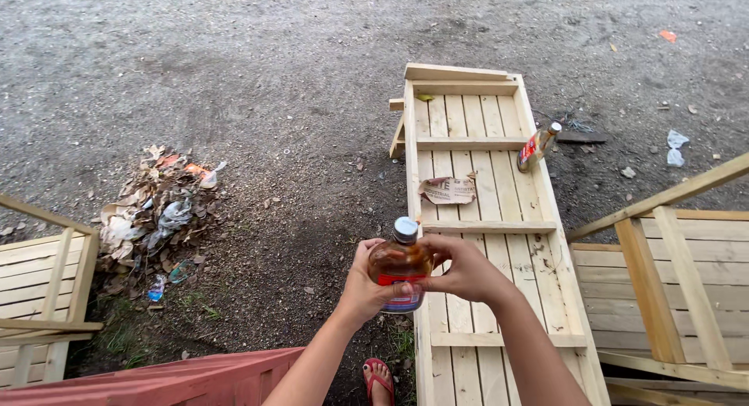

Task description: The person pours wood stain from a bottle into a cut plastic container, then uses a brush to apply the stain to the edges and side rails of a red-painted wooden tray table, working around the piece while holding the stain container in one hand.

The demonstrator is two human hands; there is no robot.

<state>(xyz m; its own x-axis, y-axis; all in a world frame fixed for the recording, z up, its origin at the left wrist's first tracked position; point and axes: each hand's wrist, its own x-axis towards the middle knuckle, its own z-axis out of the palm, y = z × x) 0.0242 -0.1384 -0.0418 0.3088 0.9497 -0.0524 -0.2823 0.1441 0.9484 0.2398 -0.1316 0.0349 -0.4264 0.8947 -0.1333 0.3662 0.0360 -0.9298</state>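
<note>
I see both hands raised in front of me, gripping one bottle (401, 265) between them. My left hand (363, 285) wraps its fingers around the bottle from nine o'clock; my right hand (466, 269) closes on it from three o'clock. The bottle is glass, holds amber-brown liquid up to about its shoulder, wears a red label and a pale screw cap, still on. Beyond the hands, toward twelve o'clock, lies a long pale wooden slatted frame (488, 226) on gravelly ground. A second bottle (538, 146) with a red label leans at its right rail, at about one o'clock. A torn paper scrap (448, 190) rests on the slats between.
</note>
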